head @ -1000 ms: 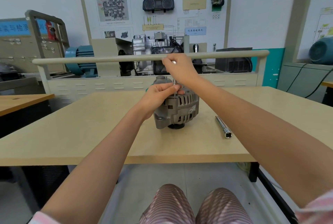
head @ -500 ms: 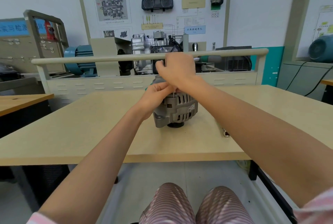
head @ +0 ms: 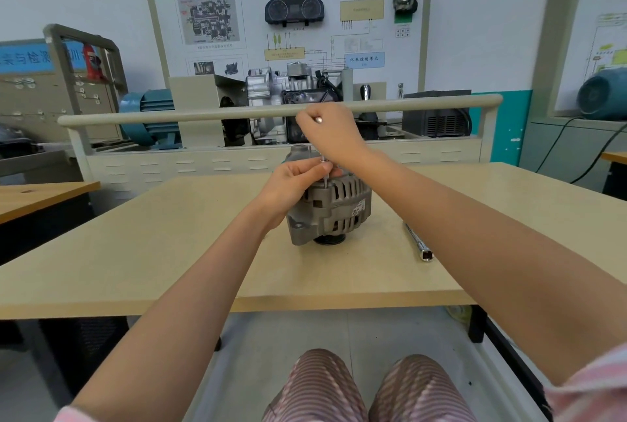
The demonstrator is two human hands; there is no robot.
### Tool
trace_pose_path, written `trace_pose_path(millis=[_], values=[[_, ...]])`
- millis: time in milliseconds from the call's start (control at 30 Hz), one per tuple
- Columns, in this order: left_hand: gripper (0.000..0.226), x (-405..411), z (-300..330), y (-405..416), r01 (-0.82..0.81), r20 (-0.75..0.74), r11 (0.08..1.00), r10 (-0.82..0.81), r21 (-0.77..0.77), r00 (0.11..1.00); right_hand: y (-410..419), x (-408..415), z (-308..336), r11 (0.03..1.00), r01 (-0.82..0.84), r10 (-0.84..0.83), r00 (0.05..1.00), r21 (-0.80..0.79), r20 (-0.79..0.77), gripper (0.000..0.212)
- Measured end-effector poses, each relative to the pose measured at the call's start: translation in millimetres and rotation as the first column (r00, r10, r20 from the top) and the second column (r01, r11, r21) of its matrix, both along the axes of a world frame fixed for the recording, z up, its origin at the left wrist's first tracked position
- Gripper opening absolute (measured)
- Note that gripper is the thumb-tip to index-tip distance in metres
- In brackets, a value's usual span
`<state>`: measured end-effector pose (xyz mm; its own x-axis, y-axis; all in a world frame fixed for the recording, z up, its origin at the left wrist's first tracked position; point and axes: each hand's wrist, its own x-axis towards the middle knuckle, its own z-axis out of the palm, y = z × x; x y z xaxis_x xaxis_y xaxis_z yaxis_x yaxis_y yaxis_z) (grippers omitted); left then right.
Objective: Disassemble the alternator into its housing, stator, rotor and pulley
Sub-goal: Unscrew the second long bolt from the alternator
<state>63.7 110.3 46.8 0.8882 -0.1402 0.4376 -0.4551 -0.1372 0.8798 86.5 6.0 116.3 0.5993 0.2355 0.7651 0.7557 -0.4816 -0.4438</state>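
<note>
A grey alternator point(head: 334, 206) stands on the beige table point(head: 169, 252) with its dark pulley point(head: 329, 239) facing down. My left hand point(head: 295, 182) rests against the alternator's top left and pinches the lower shaft of a thin metal tool point(head: 325, 174) that stands upright on the housing. My right hand point(head: 330, 133) is above it, fingers curled round the tool's upper end, whose silver tip shows at my knuckles. The tool's contact point with the housing is partly hidden by my fingers.
A chrome socket extension bar point(head: 418, 241) lies on the table right of the alternator. Behind the table runs a beige rail point(head: 203, 114) in front of a gearbox training stand point(head: 288, 92). Another desk point(head: 37, 196) is at left.
My right hand dipped toward the alternator half a second ago and has risen again on the tool's top. My left hand stays at the shaft. The alternator has not moved.
</note>
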Motion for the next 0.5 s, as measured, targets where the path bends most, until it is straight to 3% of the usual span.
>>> trace_pose_path(millis=[67,133,300,400,500], values=[[0.019,-0.7,-1.1,-0.6,-0.015,0.02,1.0,0.015,0.002,1.0,2.3,-3.1,-0.8,0.947,0.269,-0.234,0.952,-0.178,0.195,0.038],[0.019,-1.2,-0.7,-0.5,-0.027,0.027,1.0,0.027,0.001,0.999,4.4,-4.5,-1.5,0.833,0.488,-0.393,0.854,-0.262,0.341,0.027],[0.018,-1.1,-1.4,-1.4,-0.048,0.039,0.999,0.048,-0.003,0.998,6.7,-7.7,2.3,0.644,0.679,-0.536,0.729,-0.352,0.426,0.023],[0.016,-0.9,-1.9,-2.6,-0.051,0.035,0.999,0.051,-0.008,0.998,6.4,-5.8,3.2,0.682,0.647,-0.509,0.755,-0.342,0.414,0.035],[0.018,-1.5,-0.3,-1.0,-0.027,0.012,1.0,0.027,0.005,1.0,1.7,-1.9,3.5,0.82,0.493,-0.406,0.859,-0.291,0.31,0.039]])
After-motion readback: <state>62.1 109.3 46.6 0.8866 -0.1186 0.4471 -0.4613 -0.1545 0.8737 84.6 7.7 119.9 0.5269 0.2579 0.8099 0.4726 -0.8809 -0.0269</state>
